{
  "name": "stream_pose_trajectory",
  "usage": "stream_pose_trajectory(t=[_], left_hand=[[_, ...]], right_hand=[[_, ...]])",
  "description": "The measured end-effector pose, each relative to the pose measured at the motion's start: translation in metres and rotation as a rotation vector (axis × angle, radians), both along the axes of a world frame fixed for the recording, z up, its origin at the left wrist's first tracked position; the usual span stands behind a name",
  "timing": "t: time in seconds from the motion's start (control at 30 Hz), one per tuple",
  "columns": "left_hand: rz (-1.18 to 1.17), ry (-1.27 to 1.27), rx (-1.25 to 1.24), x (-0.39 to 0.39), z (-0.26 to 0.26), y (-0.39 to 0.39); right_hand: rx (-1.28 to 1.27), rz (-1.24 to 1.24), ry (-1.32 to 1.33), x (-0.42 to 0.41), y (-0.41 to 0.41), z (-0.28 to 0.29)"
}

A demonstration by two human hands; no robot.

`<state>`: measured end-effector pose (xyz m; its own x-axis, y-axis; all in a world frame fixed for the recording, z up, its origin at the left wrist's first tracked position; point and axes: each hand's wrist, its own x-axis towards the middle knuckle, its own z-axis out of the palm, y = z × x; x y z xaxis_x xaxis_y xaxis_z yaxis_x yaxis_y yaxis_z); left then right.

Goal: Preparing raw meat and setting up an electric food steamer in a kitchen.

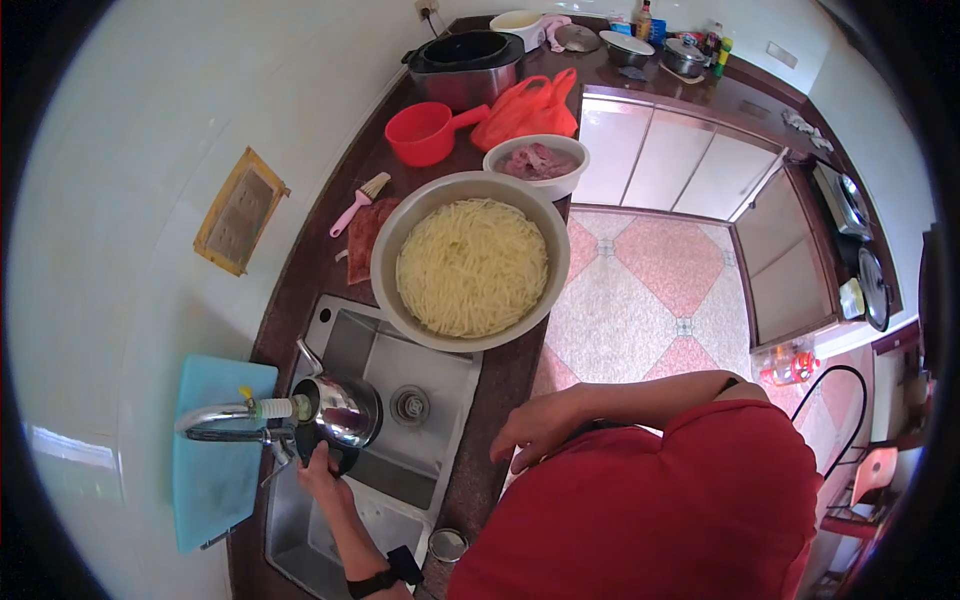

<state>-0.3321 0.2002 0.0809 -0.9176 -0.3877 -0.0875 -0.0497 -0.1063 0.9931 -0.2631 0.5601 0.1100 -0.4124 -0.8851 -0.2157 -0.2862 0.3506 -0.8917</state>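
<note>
My left hand (326, 476) grips the black handle of a shiny metal kettle (341, 409). The kettle is held tilted over the steel sink (457, 420), its mouth right at the white nozzle of the tap (225, 420). Whether water runs into it is hidden. My right hand (536, 431) hangs bent and loose by the counter's front edge, with nothing in it. Beyond the sink, a large metal basin (386, 277) holds pale, thin-cut strips (472, 266) in liquid.
A white bowl of raw meat (536, 161), red plastic bag (525, 112), red dipper (420, 135), pink-handled brush (360, 206) and red cloth (367, 240) crowd the counter past the basin. A blue cutting board (217, 480) leans on the wall. A round lid (448, 545) lies beside the sink.
</note>
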Motion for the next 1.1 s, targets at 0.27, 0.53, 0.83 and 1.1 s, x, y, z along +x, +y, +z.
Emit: stream_pose_trajectory(t=[0.27, 0.53, 0.83, 1.1], left_hand=[[-0.012, -0.008, 0.036, 0.000, -0.005, -0.009], [0.021, -0.013, 0.042, 0.000, 0.005, 0.002], [0.051, -0.020, 0.060, 0.000, 0.007, 0.003], [0.053, -0.055, 0.024, -0.001, 0.008, 0.000]], right_hand=[[-0.018, -0.005, 0.028, -0.001, -0.001, -0.005], [0.028, 0.022, 0.073, -0.003, -0.004, 0.001], [0.143, 0.063, -0.003, -0.008, -0.007, 0.008], [0.122, 0.047, -0.010, -0.009, -0.013, 0.012]])
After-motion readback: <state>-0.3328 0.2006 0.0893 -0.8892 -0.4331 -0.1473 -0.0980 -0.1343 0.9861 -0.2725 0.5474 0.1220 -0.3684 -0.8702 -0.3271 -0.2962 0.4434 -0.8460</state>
